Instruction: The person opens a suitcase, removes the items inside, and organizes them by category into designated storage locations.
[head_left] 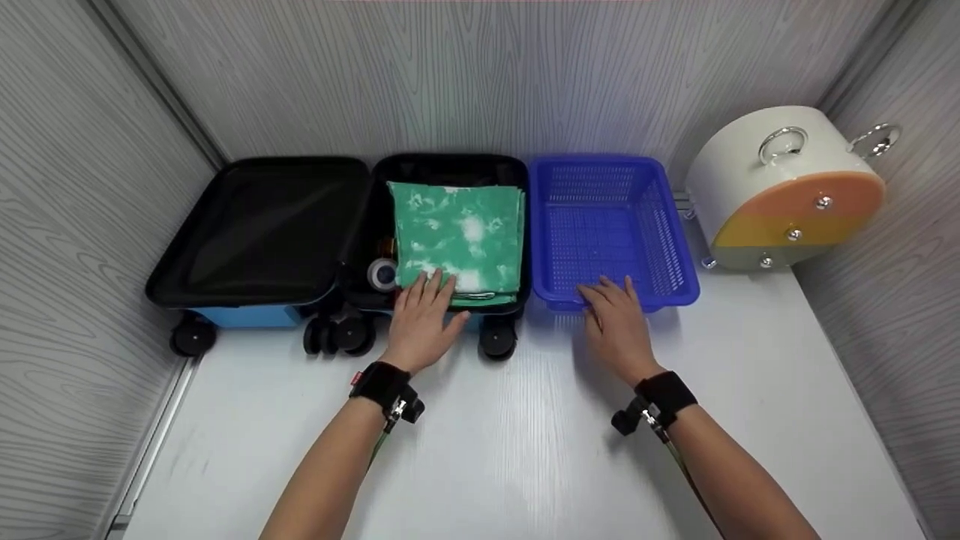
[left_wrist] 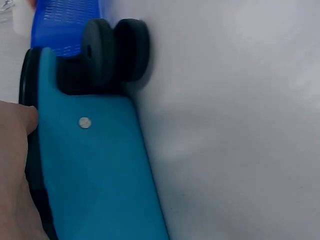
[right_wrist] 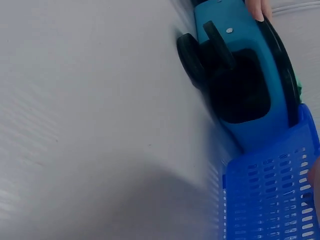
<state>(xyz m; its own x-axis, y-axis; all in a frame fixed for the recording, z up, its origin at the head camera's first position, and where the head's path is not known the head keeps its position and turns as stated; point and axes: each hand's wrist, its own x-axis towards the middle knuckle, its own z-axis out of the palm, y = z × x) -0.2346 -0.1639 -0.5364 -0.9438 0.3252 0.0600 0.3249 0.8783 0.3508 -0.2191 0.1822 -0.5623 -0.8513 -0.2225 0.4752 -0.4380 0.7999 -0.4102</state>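
Note:
My left hand [head_left: 424,319] rests over the front rim of an open suitcase [head_left: 360,294], its straight fingers on the near edge of a folded green-and-white cloth [head_left: 459,232]. Its thumb lies by the black rim in the left wrist view. The cloth sits inside that suitcase half, beside a white-rimmed round item [head_left: 382,274]. My right hand [head_left: 619,330] holds the front rim of a blue plastic basket [head_left: 616,298], fingers over the rim and thumb against the outer wall. No objects show in the basket.
The suitcase's other half, black inside [head_left: 262,232], lies to the left. Black wheels [head_left: 497,339] stick out at the front. A cream rounded cabinet with coloured drawers [head_left: 795,202] and metal handles stands at the right. Grey wood-grain panels [head_left: 465,75] enclose the white table [head_left: 510,450].

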